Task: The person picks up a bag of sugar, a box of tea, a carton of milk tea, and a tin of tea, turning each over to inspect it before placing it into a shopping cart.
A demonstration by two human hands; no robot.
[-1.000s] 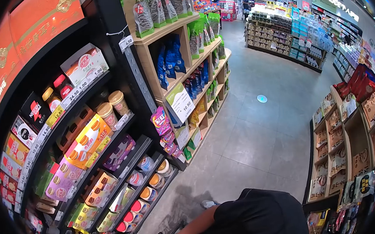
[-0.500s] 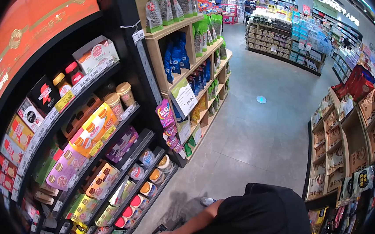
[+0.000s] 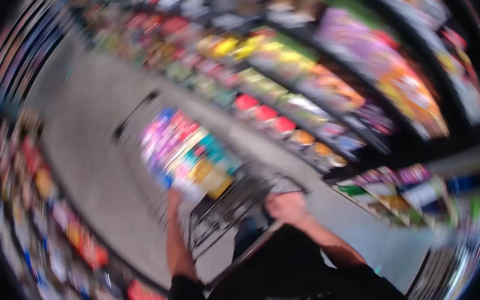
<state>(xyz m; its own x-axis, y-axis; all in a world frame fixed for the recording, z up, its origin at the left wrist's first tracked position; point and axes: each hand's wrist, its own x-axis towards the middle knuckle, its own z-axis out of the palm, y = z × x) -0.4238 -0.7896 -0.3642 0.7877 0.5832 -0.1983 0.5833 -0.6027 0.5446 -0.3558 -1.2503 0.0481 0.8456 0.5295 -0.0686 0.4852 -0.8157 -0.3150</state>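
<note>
In front of my body stands a wire shopping cart [image 3: 222,213], loaded with packages in bright colours. My right hand [image 3: 287,206] is closed at the cart's near right side, by its dark frame. Reaching over the left side of the cart, my left hand [image 3: 174,196] is right beside a white item [image 3: 189,191] at the near end of the load; blur hides its fingers. A purple and pink package [image 3: 163,136], a teal package [image 3: 217,156] and a yellow-brown package [image 3: 211,176] lie close together in the cart.
Black shelving [image 3: 412,148] with packets and jars runs along the right, price strips on its edges. A wooden shelf unit [image 3: 449,198] is at the lower right. Blurred shelves of goods [image 3: 59,220] line the left. Grey floor [image 3: 91,122] lies between.
My view has swung round and down from the aisle to the loaded cart. Both forearms now show over it; earlier one arm reached down at the bottom edge.
</note>
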